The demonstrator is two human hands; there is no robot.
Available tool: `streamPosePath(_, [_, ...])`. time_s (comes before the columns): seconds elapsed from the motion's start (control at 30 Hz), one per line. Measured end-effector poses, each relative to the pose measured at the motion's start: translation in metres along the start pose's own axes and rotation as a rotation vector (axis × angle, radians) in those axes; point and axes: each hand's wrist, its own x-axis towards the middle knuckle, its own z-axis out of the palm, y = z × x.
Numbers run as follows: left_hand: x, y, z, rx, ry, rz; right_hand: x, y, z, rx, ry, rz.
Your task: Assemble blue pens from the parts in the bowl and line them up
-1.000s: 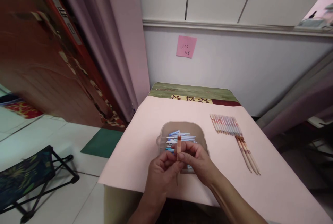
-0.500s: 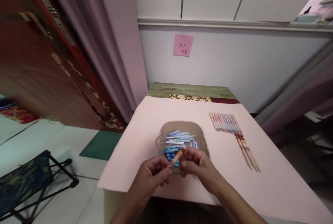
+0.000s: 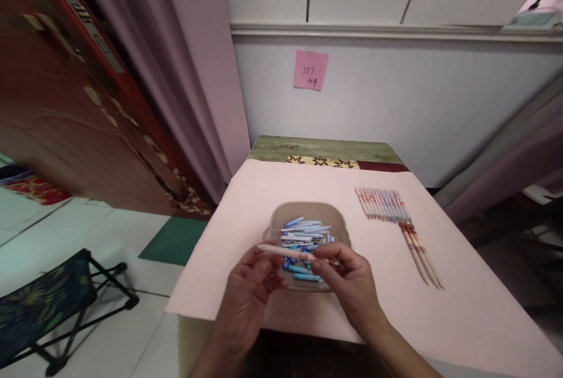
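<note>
Both hands are on one pale pen [image 3: 281,252], which lies nearly level across the lower middle of the frame. The right hand [image 3: 347,281] pinches it near its brownish end between thumb and fingers; the left hand [image 3: 246,293] has thumb and fingertips closed in around the pale end, toward the left. The pen is above the near part of a grey-brown bin [image 3: 310,209], centre of the frame. In the bin's middle lie slim blue, lilac and white pens [image 3: 308,232], heaped mostly crosswise; nearer its front edge are turquoise pieces [image 3: 307,277], and darker blue bits show partly behind the held pen. Right of the bin, a row of pale pens [image 3: 382,205] lies side by side, with a few brown-topped pens [image 3: 420,255] just below it. All this rests on a pink sheet [image 3: 237,237] covering most of the table
</note>
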Motion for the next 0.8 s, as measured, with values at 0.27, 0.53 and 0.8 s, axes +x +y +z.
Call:
streamPosePath(0.27, [0.004, -0.023, 0.011, -0.071, 0.112, 0.032, -0.007, 0.008, 0.002, -0.356, -0.050, -0.290])
streamPosePath(0.53, [0.007, -0.029, 0.016, -0.004, 0.095, -0.035, -0.002, 0.007, 0.001, -0.482, -0.075, -0.347])
streamPosePath(0.8, [0.020, 0.000, 0.001, -0.168, 0.307, 0.083, 0.035, -0.013, -0.024, -0.546, -0.101, -0.230])
